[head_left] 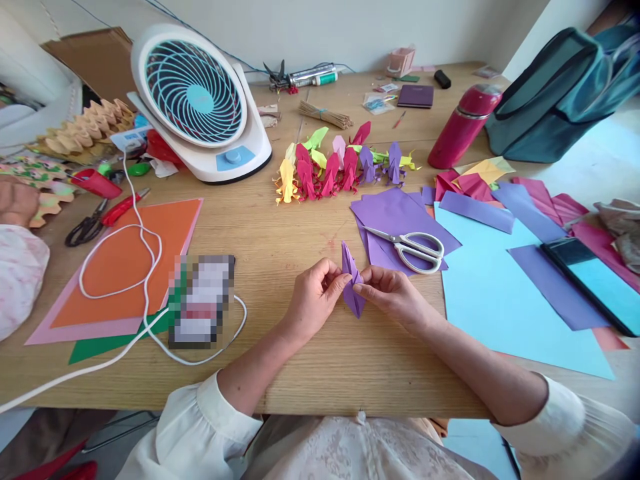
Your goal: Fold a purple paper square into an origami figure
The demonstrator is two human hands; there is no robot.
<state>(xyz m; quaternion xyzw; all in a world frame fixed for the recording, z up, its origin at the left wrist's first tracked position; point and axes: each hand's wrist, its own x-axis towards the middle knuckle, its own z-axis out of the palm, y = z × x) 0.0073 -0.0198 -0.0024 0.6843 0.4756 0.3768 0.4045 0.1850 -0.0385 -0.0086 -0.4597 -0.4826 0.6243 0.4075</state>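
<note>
My left hand (pixel 316 293) and right hand (pixel 395 297) pinch what looks like a folded purple origami piece (pixel 355 304) near the white-handled scissors (pixel 401 241).

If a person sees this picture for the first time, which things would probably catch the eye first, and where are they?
Probably the big white and blue fan at the upper left of the table, then the bright cluster of folded paper figures near the middle, with a red bottle to its right. In front of the figures, the left hand and right hand hold a folded purple paper.
</note>
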